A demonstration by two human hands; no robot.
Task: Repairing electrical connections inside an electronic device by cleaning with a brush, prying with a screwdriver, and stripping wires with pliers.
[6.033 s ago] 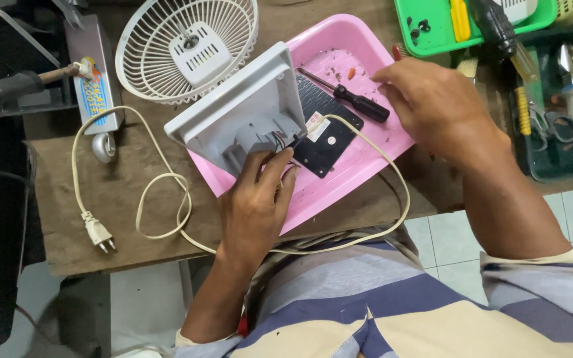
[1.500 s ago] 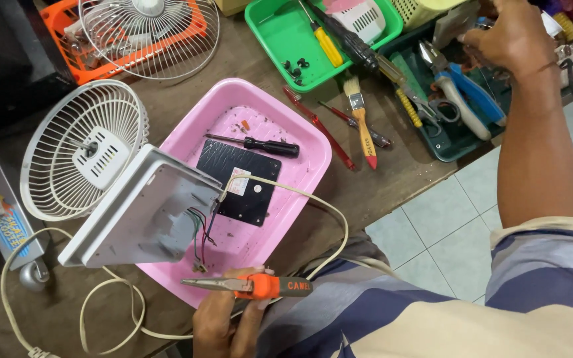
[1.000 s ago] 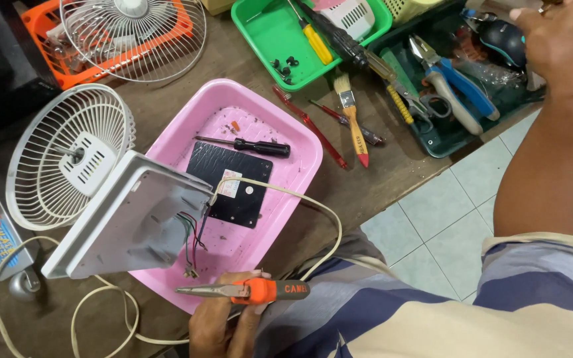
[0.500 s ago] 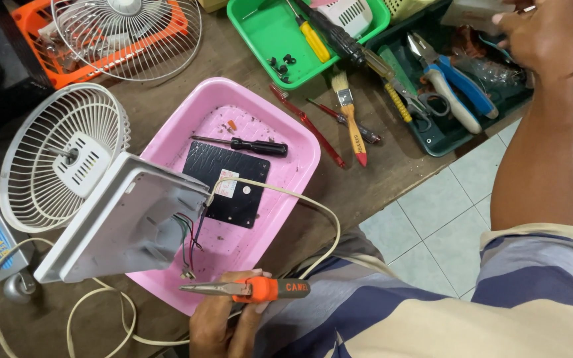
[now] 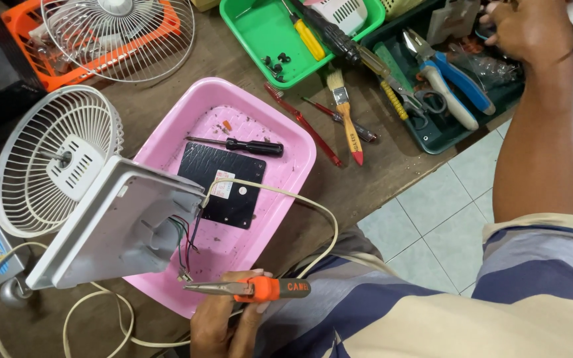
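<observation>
Holding: my left hand (image 5: 223, 325) grips the orange pliers (image 5: 250, 288) at the pink tray's (image 5: 300, 142) near edge.
Wires: loose ends (image 5: 186, 248) hang from the grey fan base (image 5: 111, 229) just left of the pliers' tip; I'd pinch gently.
Reaching: my right hand (image 5: 528, 30) is far right of the tray, in the dark tool bin (image 5: 442, 136); I can't tell its grip.
</observation>
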